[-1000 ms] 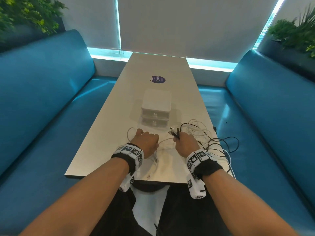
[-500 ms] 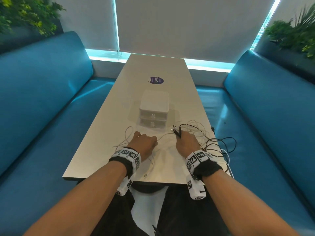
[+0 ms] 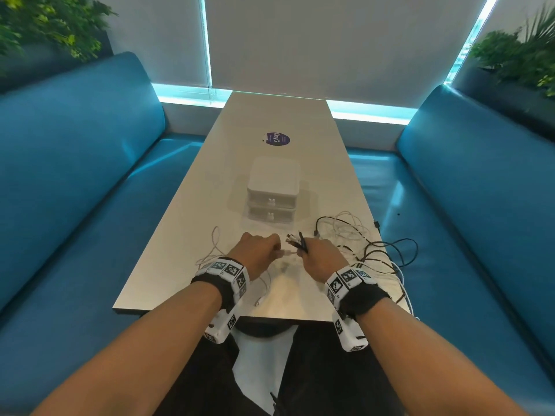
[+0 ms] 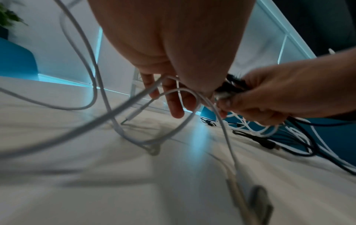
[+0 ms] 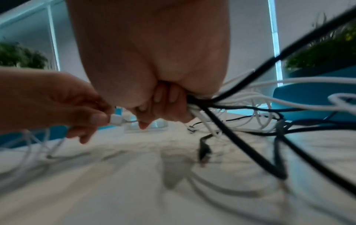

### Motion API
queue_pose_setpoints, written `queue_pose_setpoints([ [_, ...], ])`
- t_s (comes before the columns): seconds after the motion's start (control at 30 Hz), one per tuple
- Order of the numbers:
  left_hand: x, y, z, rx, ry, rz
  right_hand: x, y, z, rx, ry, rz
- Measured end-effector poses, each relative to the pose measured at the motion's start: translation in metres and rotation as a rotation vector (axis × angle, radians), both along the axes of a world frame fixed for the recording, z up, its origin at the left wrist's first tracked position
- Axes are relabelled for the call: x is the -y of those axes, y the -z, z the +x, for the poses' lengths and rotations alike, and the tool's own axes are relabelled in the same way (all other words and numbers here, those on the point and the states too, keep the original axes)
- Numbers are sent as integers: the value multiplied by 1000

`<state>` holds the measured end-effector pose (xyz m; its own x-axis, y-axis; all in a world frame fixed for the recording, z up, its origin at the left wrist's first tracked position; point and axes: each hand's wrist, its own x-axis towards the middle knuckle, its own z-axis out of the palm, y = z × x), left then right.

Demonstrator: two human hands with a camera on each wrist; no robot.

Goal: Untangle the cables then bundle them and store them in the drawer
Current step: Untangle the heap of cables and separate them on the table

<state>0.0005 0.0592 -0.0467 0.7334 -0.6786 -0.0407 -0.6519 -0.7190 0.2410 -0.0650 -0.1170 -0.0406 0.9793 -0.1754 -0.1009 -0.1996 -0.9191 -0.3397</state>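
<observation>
**Me:** Both hands are low over the near end of the table (image 3: 186,223). My right hand (image 3: 322,256) is curled tight round a fistful of black and white cable ends (image 3: 295,241), which stick out of the fist toward 11 o'clock. My left hand (image 3: 255,250) pinches the white plug (image 5: 116,119) of one white cable (image 4: 227,137) between thumb and forefinger, its other fingers hanging loose.

**Partner:** Where is everything else, biggest first?

**Me:** Blue benches (image 3: 75,187) run down both sides. At 12 o'clock from my hands stands the white drawer unit (image 3: 272,193), both drawers closed. At 2 o'clock from my right hand lies the tangle (image 3: 360,238), black and white loops, some hanging off the table edge. At 10 o'clock from my left hand lies a loose pale loop (image 3: 214,244).

**Partner:** What could go wrong?

**Me:** I judge the untangling is barely begun. If I pull the white plug away while my right fist clamps every end together, the loops may cinch into a knot rather than slide free. A sharp tug could also drag the overhanging loops off the edge, or strain the thin cable at its plug.
</observation>
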Motion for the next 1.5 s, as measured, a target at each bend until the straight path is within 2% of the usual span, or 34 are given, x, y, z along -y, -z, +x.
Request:
queue_pose_setpoints([
  [0.07, -9, 1, 6, -43, -36, -30, 12, 0, -6, -29, 103, -97],
  [0.17, -23, -4, 12, -79, -70, -86, 32, 4, -13, -50, 266, -120],
  [0.33, -30, -11, 10, -204, -116, -177, 24, 1, -10, 33, 225, -37],
  [0.4, -28, -18, 6, -217, -68, -105, 16, -1, -6, 68, 183, 5],
  [0.53, -23, -11, 0, -91, 118, 232, 3, -3, -5, 74, 148, 66],
  [0.6, -21, -8, -1, -57, 130, 266, 1, -2, -6, 70, 126, 92],
  [0.67, -17, -12, -4, -37, 104, 229, -1, -2, -9, 62, 118, 128],
  [0.77, -15, -19, -8, 3, 40, 72, 0, -2, -10, 24, 124, 209],
  [0.93, -14, -19, -5, -221, -88, -278, -2, -7, -10, -8, 115, 216],
  [1.07, -8, -25, -9, -342, -123, -470, -9, -13, -8, 57, 161, 281],
  [1.2, -2, -20, -13, -412, -105, -472, -15, -21, -5, 137, 199, 408],
  [1.27, 2, -16, -17, -389, -67, -441, -18, -24, -4, 163, 199, 458],
  [1.43, 9, -8, -22, -345, -12, -468, -17, -18, 0, 156, 151, 455],
  [1.5, 9, -5, -22, -321, -6, -428, -14, -15, 1, 148, 150, 427],
])
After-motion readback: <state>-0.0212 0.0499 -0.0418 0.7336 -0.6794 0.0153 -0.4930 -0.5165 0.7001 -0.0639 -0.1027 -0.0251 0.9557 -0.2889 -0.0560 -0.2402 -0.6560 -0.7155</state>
